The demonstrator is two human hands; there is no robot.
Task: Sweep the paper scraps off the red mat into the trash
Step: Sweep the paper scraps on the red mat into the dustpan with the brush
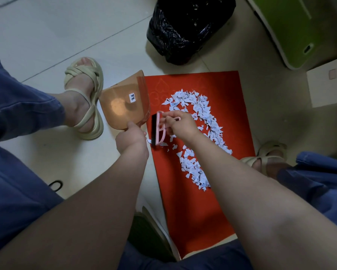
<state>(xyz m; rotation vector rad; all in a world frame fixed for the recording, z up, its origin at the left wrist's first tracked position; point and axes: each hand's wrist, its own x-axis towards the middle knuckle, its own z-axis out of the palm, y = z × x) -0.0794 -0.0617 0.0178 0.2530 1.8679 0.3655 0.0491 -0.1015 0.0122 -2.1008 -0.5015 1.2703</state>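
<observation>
While crouched over a pale tiled floor [46, 26], looking straight down on a flat rectangular red mat [193, 211]. Beyond the mat's far edge, just off it, a crumpled black plastic trash bag [187, 26]. Off the mat's far right corner, a green-and-white plastic object [292, 26], and nearer, well right of the mat, a plain white box [327, 84]. Left of the mat, a foot in a cream strapped sandal [85, 94].

At the mat's left edge, toward the far corner, a translucent orange plastic dustpan [120, 110], tipped up with its lip overlapping the red edge and bearing a small white sticker [133, 98].

Spread in a curved band over the mat's right half, from far centre down toward the middle, white-and-blue torn paper scraps [198, 110]; a few stray ones near the left edge.

Above the mat's left part, beside the dustpan, a small pink plastic brush with black bristles [159, 129], bristles turned toward the pan; whether touching the mat, impossible to tell.

Left hand [130, 137]: fingers curled tight round the dustpan's near end, thumb on top. Right hand [181, 123]: fingers pinched round the brush's pink handle.
</observation>
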